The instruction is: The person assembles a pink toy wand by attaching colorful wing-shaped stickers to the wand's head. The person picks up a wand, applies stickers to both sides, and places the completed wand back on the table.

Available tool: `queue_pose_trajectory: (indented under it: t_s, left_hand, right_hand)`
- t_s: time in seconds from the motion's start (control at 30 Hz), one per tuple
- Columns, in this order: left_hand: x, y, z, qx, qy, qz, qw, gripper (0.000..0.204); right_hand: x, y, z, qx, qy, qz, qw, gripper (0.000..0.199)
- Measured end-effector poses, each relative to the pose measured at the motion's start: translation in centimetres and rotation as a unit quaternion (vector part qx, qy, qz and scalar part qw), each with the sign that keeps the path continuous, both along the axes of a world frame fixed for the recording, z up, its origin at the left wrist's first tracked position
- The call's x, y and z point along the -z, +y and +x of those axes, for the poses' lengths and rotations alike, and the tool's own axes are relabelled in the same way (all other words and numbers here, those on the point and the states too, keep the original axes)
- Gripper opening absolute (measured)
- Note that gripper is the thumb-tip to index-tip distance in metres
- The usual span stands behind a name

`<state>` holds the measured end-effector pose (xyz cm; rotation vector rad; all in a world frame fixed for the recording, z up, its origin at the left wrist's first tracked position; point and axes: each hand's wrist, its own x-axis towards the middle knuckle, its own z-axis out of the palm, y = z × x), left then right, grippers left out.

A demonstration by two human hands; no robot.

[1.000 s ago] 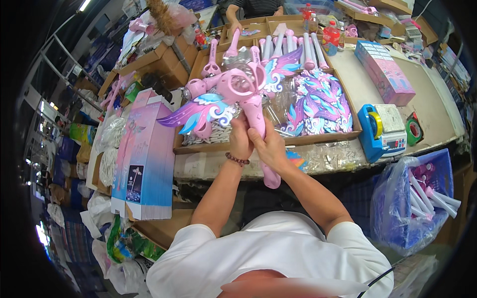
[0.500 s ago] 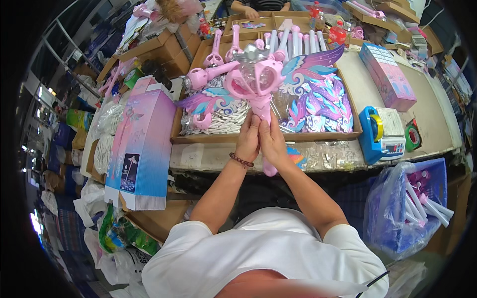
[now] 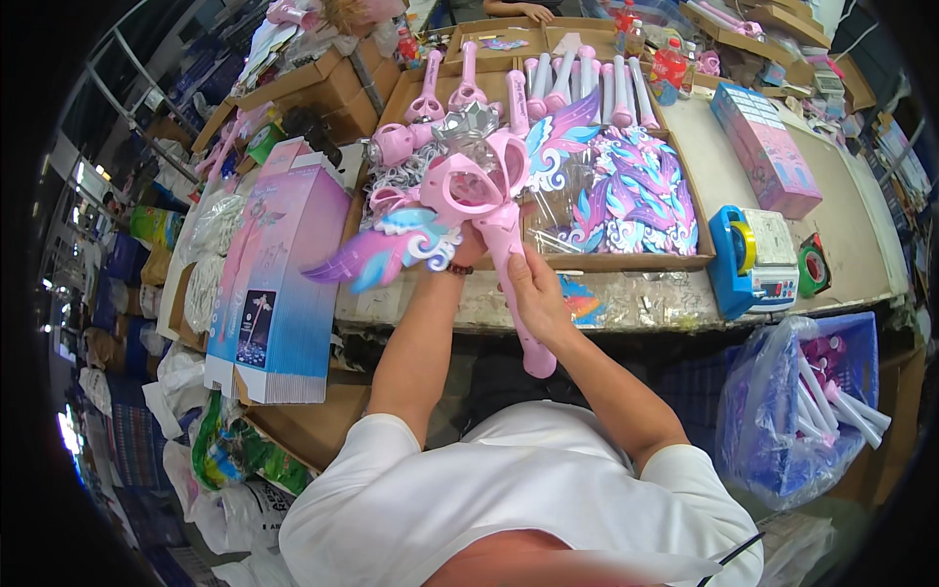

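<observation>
One wand (image 3: 502,235) slants crown-first away leftward; right fingers (image 3: 525,277) grip it, left hand's (image 3: 473,247) grip unclear.

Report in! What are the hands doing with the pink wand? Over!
Right hand gripping pink wand. Left hand behind it, partly hidden. Wand tilted, wings out both sides, blocking part of cardboard tray from view.

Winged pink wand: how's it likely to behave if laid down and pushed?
The winged pink wand is probably top-heavy: bulky head, slim handle. It likely won't roll far, since wings jut from both sides. Those wings look thin, so they may bend or catch.
</observation>
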<state>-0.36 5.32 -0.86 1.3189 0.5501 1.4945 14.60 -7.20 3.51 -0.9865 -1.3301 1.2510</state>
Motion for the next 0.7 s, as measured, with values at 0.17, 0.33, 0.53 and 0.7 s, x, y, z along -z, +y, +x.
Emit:
queue_pose_trajectory:
  t_s: [0.17, 0.33, 0.53, 0.7]
  left_hand:
    - [0.7, 0.0, -0.2, 0.032, -0.055, -0.038, 0.997, 0.051]
    - [1.0, -0.8, -0.9, 0.041, -0.065, -0.055, 0.996, 0.054]
    - [1.2, -2.8, -2.7, 0.041, -0.033, -0.086, 0.995, 0.057]
    - [1.9, -7.8, -7.5, 0.075, -0.043, -0.173, 0.981, 0.061]
  right_hand:
    - [-0.1, -0.7, -0.3, -0.025, 0.012, -0.002, 1.0, 0.048]
    - [1.7, -0.9, -0.5, -0.001, -0.032, 0.026, 0.999, 0.045]
    - [4.1, -1.4, -1.1, -0.095, 0.015, 0.008, 0.995, 0.045]
    - [6.3, -2.7, -0.2, -0.186, -0.058, 0.023, 0.981, 0.047]
